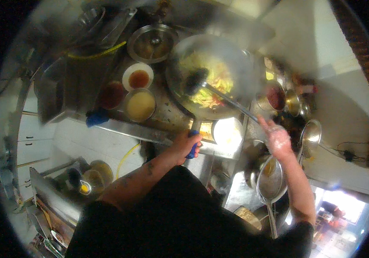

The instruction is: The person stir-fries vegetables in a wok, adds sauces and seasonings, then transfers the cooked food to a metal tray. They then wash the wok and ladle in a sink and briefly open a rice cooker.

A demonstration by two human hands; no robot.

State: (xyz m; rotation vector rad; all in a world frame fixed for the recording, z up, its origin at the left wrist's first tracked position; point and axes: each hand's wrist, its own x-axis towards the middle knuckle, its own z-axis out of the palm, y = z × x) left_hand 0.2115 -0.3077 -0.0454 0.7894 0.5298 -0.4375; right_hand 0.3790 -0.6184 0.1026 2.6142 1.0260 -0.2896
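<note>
A large wok (245, 80) stands on the stove, hazed by steam. Inside it lie pale green and yellowish pieces of sliced food (218, 84), some reddish. My left hand (186, 146) is closed around the blue-wrapped handle (192, 151) at the wok's near side. With my right hand (277, 137) I grip a long-handled metal ladle (232, 102); its dark head rests over the left part of the food. A white plate (227, 132) in bright light sits just below the wok's rim, between my hands.
Left of the wok stand a bowl of reddish sauce (138, 79), a bowl of pale yellow content (140, 105) and a round metal vessel (152, 43). A blue cloth (97, 118) lies at the stove edge. To the right are a pot of red content (275, 96) and a strainer (269, 180).
</note>
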